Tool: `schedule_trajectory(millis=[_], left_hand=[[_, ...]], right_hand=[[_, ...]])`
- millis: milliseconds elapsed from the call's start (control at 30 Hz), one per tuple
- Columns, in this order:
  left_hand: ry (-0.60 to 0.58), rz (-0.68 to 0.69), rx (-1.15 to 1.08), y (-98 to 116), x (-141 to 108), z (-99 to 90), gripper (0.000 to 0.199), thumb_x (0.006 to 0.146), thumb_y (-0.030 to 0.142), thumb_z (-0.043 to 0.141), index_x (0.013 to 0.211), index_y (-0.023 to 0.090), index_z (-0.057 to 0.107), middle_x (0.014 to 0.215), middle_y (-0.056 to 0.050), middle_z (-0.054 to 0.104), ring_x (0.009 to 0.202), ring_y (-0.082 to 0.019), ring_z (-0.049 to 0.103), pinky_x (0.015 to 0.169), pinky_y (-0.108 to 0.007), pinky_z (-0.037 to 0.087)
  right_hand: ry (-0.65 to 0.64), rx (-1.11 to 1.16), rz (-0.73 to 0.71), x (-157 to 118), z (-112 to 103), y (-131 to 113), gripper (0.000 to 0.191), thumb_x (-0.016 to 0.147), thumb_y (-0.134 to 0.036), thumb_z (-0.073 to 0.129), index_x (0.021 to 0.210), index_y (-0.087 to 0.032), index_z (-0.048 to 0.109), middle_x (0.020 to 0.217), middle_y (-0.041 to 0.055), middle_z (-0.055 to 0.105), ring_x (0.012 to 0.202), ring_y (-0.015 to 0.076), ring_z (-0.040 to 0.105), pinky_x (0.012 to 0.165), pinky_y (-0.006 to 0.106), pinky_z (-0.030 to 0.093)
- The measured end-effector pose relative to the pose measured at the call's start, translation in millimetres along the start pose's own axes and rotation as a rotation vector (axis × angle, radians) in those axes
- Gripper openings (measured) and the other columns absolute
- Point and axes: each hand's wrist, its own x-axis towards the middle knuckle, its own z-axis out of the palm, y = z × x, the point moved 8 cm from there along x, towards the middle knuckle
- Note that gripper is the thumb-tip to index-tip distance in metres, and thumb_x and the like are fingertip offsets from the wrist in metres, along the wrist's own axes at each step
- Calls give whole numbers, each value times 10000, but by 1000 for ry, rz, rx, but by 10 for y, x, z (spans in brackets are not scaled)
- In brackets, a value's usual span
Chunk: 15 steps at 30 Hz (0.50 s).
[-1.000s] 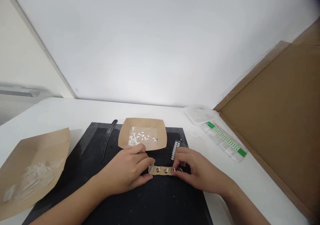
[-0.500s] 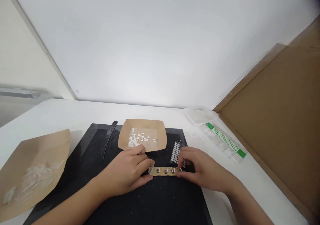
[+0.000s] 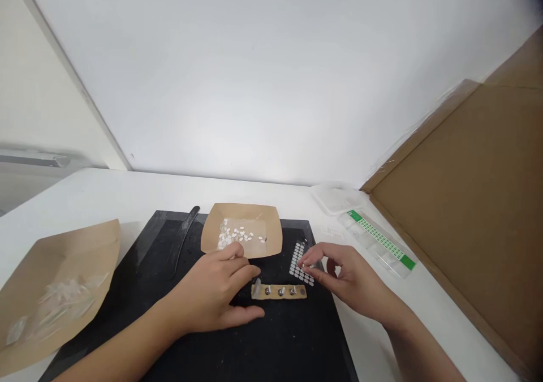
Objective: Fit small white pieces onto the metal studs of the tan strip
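**Piece off, right end of the strip bare**

My right hand (image 3: pixel 354 277) had just left the tan strip (image 3: pixel 274 293), a small pale piece (image 3: pixel 306 266) seemingly pinched at its fingertips beside the sheet of white ovals (image 3: pixel 296 258). That left a dark round spot (image 3: pixel 302 292) uncovered, with three fittings beside it. My left hand (image 3: pixel 214 291) had let go, open near the other end. The strip lay on the black mat (image 3: pixel 271 342); the green-ended label's (image 3: pixel 379 238) print was unreadable

So there's a plain white wall (image 3: pixel 254 76) behind a white table (image 3: pixel 139 187), a big brown cardboard panel (image 3: pixel 466 189) leaning off to the right, and pretty soft light brightening the middle of the wall.
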Motion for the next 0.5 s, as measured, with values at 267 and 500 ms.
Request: schedule_trajectory(millis=[267, 500], left_hand=[[217, 48, -175, 158, 30, -234, 297, 895, 166, 715, 1188, 142, 673, 921, -111, 702, 832, -253, 592, 727, -409, 523], [211, 63, -490, 314, 58, -215, 354, 897, 146, 747, 1240, 179, 664, 973, -98, 725, 842, -221, 639, 740, -388, 539]], right_hand=[[-62, 273, -170, -34, 340, -324, 155, 990, -379, 761, 933, -240, 797, 909, 27, 781, 801, 175, 701, 746, 303, 543], [-71, 395, -266, -166, 606, -604, 107, 1007, -306, 746, 934, -229, 760, 900, 14, 753, 838, 157, 710, 791, 274, 538]])
